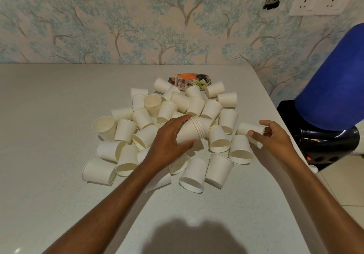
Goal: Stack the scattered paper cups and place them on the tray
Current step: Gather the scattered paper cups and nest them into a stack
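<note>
My left hand (169, 137) clamps the nested stack (194, 128), lying sideways, rims pointing frame-right. My right hand (272, 137) pinches a single cup (250, 129) just right of it, so it feeds in leftward.

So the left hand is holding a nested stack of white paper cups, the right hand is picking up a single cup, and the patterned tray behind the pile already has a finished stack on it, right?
Not quite. In the head view the patterned tray carries no stack; loose cups only crowd its front edge. The left hand does hold the nested stack of white paper cups, and the right hand has its grip on a single white paper cup.
</note>
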